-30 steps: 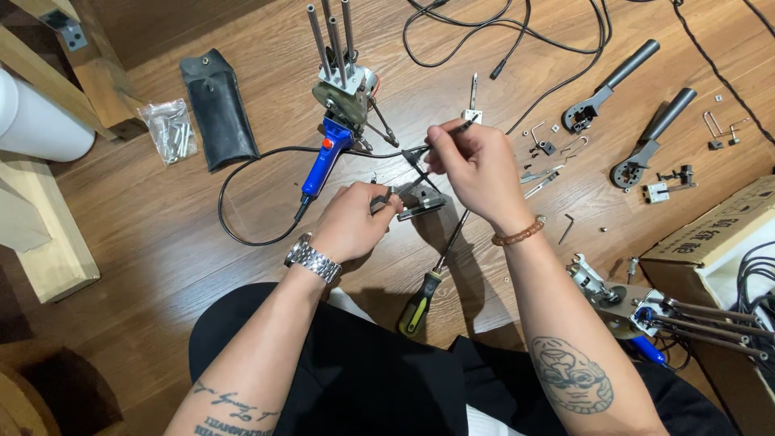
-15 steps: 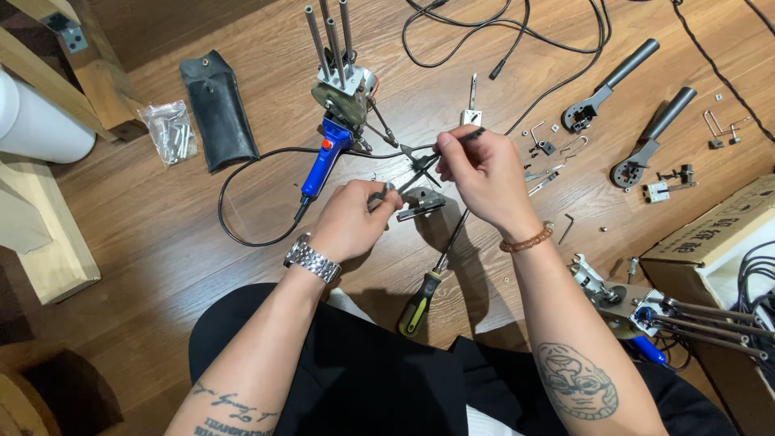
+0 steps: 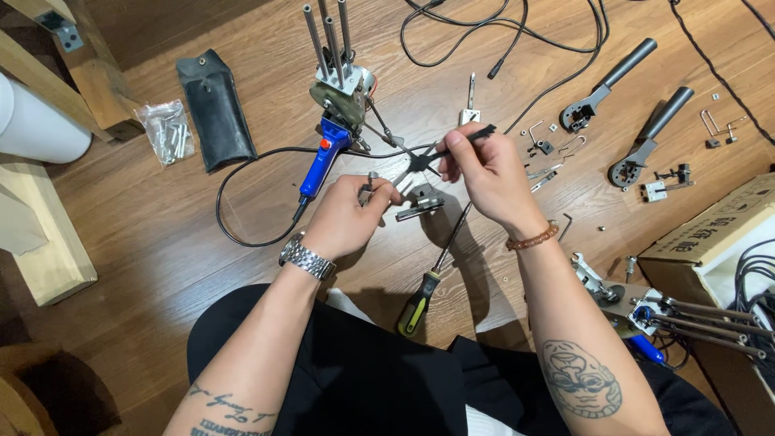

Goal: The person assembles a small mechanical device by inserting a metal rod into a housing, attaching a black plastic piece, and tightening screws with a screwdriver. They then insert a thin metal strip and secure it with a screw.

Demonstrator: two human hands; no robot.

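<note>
the right hand (image 3: 484, 169) has lifted the black cross-shaped tool (image 3: 440, 153) slightly higher.

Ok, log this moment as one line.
left hand: pinching small metal part | right hand: holding black linkage piece | screwdriver: on floor between arms

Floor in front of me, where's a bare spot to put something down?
Bare floor lies between the black cable loop, the wooden block and your left hand. Right of your right hand, small parts and handles crowd it.
</note>
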